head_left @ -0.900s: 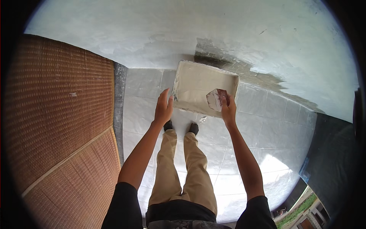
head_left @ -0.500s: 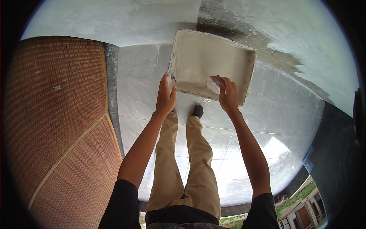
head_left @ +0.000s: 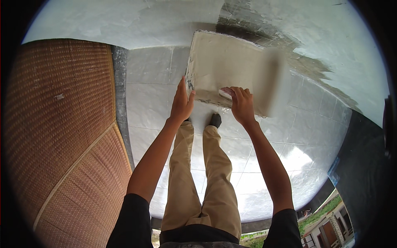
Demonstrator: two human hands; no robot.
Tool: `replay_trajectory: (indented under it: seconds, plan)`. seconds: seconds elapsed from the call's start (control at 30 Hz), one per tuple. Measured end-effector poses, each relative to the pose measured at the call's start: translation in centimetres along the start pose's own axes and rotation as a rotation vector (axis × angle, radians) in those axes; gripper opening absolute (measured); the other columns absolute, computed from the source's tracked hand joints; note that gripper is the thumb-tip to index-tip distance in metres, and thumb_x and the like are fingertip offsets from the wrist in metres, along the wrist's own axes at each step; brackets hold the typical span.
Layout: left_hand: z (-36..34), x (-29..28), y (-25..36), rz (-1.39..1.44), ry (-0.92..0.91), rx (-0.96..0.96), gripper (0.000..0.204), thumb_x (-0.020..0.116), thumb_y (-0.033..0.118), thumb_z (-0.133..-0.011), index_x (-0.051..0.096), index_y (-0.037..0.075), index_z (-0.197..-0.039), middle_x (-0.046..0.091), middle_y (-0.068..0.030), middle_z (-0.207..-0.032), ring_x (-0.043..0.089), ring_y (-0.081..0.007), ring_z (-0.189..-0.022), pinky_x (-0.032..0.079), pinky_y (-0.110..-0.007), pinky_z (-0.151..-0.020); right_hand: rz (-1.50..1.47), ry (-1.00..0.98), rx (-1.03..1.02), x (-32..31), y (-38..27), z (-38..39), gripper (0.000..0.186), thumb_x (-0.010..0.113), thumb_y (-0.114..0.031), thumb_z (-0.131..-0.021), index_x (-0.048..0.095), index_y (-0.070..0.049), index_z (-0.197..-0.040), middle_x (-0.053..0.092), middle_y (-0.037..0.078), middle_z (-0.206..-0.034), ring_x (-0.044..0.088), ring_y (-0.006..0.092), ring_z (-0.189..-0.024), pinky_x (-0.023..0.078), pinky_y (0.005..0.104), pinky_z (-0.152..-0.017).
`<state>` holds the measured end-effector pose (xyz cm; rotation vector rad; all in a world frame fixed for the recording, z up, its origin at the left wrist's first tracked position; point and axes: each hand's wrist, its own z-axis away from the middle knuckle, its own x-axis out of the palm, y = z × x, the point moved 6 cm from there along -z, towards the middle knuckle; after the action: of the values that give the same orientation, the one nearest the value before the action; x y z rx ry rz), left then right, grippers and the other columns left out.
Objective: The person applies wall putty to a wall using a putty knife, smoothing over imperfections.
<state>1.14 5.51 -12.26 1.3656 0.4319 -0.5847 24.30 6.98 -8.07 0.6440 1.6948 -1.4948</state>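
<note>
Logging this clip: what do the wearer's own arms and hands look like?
Short black sleeves end near the elbows, leaving both forearms uncovered. The left hand and right hand are bare, without gloves. No watch or bracelet shows at either wrist; the sleeves look plain.

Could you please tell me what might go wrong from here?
The left hand is at one edge of the shallow tray, its hold unclear, so the tray could tip or shift. The smeared flat piece in the right hand might slip into it. Pale spots near a foot could be slippery if wet.
</note>
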Motion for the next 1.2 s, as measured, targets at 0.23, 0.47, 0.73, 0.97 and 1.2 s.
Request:
replay_trajectory:
  seconds: [0.23, 0.47, 0.73, 0.97, 1.2]
  plan:
    - [0.2, 0.1, -0.1, 0.053, -0.026, -0.027, 0.066, 0.044, 0.024, -0.105, 0.012, -0.003, -0.156, 0.026, -0.0268, -0.156, 0.028, -0.0383, -0.146, 0.026, -0.044, -0.119, -0.040, -0.062, -0.045, -0.1, -0.9, 0.0, 0.020, 0.055, 0.000, -0.093, 0.064, -0.008, -0.109, 0.067, 0.006, -0.096, 0.055, 0.0287, -0.084, 0.039, 0.0427, -0.080]
    - [0.2, 0.1, -0.1, 0.075, -0.043, -0.015, 0.065, 0.044, 0.024, -0.105, 0.013, -0.002, -0.156, 0.025, -0.0251, -0.158, 0.026, -0.0375, -0.147, 0.025, -0.044, -0.119, -0.061, -0.095, -0.052, 0.0, -1.2, -0.3, 0.019, 0.057, 0.000, -0.092, 0.064, -0.007, -0.108, 0.067, 0.007, -0.094, 0.054, 0.0291, -0.082, 0.039, 0.0424, -0.078]
    - [0.2, 0.1, -0.4, 0.083, -0.057, -0.019, 0.065, 0.044, 0.023, -0.105, 0.012, -0.001, -0.156, 0.024, -0.0253, -0.158, 0.026, -0.0377, -0.148, 0.025, -0.044, -0.119, -0.078, -0.138, -0.051, 0.8, -1.0, -0.3, 0.024, 0.058, -0.001, -0.090, 0.063, -0.012, -0.110, 0.065, 0.005, -0.094, 0.055, 0.0280, -0.087, 0.040, 0.0433, -0.080]
    - [0.2, 0.2, -0.4, 0.090, -0.052, -0.009, 0.065, 0.045, 0.023, -0.105, 0.013, -0.001, -0.156, 0.025, -0.0251, -0.158, 0.027, -0.0378, -0.147, 0.025, -0.044, -0.119, -0.082, -0.163, -0.047, 0.6, -0.5, -0.4, 0.028, 0.059, 0.002, -0.089, 0.063, -0.012, -0.113, 0.066, 0.005, -0.096, 0.056, 0.0277, -0.088, 0.041, 0.0433, -0.080]
    - [0.2, 0.2, -0.5, 0.075, -0.064, -0.025, 0.065, 0.045, 0.024, -0.105, 0.013, -0.001, -0.156, 0.025, -0.0248, -0.158, 0.027, -0.0370, -0.148, 0.025, -0.043, -0.119, -0.101, -0.178, -0.055, 0.1, -0.4, -1.1, 0.026, 0.060, 0.001, -0.089, 0.064, -0.011, -0.111, 0.068, 0.004, -0.099, 0.056, 0.0273, -0.088, 0.041, 0.0426, -0.081]
